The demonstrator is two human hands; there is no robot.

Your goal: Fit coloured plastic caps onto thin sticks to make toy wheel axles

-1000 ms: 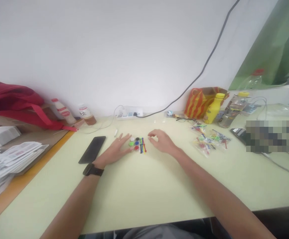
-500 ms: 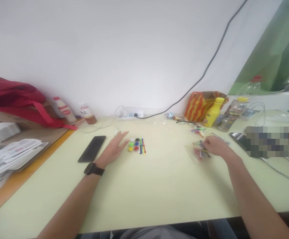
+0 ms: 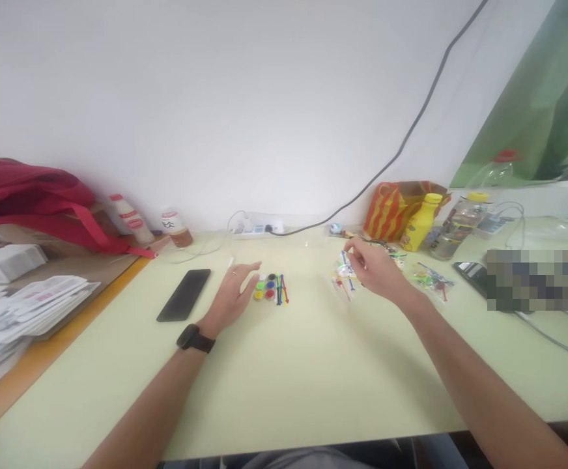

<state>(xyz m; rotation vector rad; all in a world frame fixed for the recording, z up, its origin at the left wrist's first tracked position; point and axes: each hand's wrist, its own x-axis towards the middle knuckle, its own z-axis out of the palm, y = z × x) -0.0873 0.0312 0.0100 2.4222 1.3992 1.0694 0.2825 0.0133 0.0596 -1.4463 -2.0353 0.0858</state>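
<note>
My left hand, with a black watch on its wrist, hovers or rests just left of a small set of coloured round pots; I cannot tell whether it touches them. Its fingers are apart and hold nothing. Beside the pots lie thin coloured plastic sticks in blue, yellow and red. My right hand pinches a small clear plastic bag with coloured pieces inside, held over the table to the right of the pots. Another clear bag of coloured pieces lies further right.
A black phone lies left of my left hand. Papers and a red bag are at the far left. Along the back stand a brown-drink bottle, a power strip, a striped bag and a yellow bottle.
My right hand has moved left with the clear bag, uncovering the other bag on the right. My left hand has shifted very little and stays by the pots.
</note>
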